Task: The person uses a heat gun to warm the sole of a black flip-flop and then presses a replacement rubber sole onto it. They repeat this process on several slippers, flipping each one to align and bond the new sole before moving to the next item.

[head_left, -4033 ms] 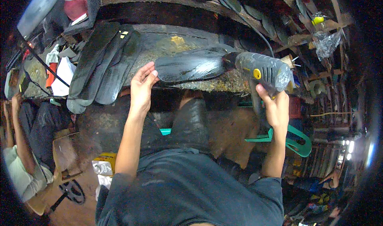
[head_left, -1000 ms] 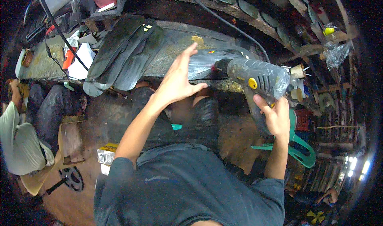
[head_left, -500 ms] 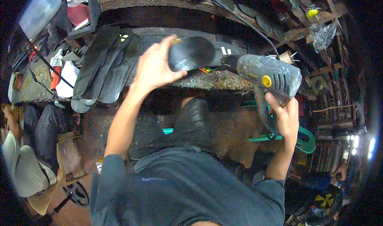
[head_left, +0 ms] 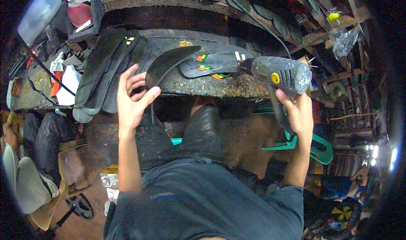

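My left hand (head_left: pixel 134 97) grips the near end of a curved black shoe sole (head_left: pixel 170 61), thumb on one side and fingers on the other. The sole bends up and away to the right over the bench. In my right hand (head_left: pixel 297 112) is a grey heat gun (head_left: pixel 281 74) with a round yellow badge, its dark nozzle facing left. Close to the nozzle lies another dark sole (head_left: pixel 224 57) with red, yellow and green strap pieces (head_left: pixel 204 67) and two small white patches on it.
Several long black soles (head_left: pixel 99 73) lie overlapped on the worn workbench (head_left: pixel 194 84) to the left. Farther left are a white bag (head_left: pixel 69 85) and an orange-red bottle (head_left: pixel 56 81). A cable (head_left: pixel 258 20) crosses the far side. Green plastic chair parts (head_left: pixel 323 153) show below right; another person sits lower left.
My left hand has moved left and nearer, lifting and bending the black sole off the strapped one, which is now exposed. The heat gun has shifted slightly left.
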{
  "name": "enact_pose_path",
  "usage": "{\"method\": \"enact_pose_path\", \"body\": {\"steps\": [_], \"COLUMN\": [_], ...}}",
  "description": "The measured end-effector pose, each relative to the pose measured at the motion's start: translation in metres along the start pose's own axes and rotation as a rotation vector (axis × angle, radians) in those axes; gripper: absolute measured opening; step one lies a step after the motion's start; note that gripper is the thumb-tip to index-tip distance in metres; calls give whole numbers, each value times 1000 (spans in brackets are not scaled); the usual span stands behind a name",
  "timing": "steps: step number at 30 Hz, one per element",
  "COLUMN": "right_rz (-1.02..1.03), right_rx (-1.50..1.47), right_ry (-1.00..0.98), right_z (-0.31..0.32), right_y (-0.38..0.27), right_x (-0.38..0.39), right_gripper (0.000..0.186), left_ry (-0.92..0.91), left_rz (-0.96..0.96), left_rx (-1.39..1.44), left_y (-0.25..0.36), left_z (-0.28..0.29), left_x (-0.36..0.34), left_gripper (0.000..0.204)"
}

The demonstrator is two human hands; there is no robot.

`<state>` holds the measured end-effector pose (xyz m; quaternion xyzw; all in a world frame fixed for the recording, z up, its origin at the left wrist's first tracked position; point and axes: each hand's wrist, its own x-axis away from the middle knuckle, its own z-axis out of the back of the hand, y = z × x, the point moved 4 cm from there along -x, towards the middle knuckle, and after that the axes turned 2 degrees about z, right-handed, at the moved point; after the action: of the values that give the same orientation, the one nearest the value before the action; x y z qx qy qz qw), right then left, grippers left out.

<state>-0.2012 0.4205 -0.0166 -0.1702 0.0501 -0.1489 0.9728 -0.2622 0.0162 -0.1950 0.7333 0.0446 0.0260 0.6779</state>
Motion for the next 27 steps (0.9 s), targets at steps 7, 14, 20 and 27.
{"method": "enact_pose_path", "body": {"steps": [7,14,20,27], "right_rz": [23,89,42,231], "right_rx": [72,61,-57,-168], "right_ry": [122,185,85,61], "right_z": [5,-9,-26,-52], "right_y": [12,17,13,-11], "right_x": [-7,-28,-42,-45], "right_gripper": [56,45,59,33], "left_ry": [-107,-66,-27,6], "left_rz": [22,-9,-40,-54], "left_rx": [224,385,446,410], "left_y": [-24,-22,-14,-8], "left_z": [-3,10,22,31], "left_x": [11,20,28,35], "left_gripper": [88,94,99,103]}}
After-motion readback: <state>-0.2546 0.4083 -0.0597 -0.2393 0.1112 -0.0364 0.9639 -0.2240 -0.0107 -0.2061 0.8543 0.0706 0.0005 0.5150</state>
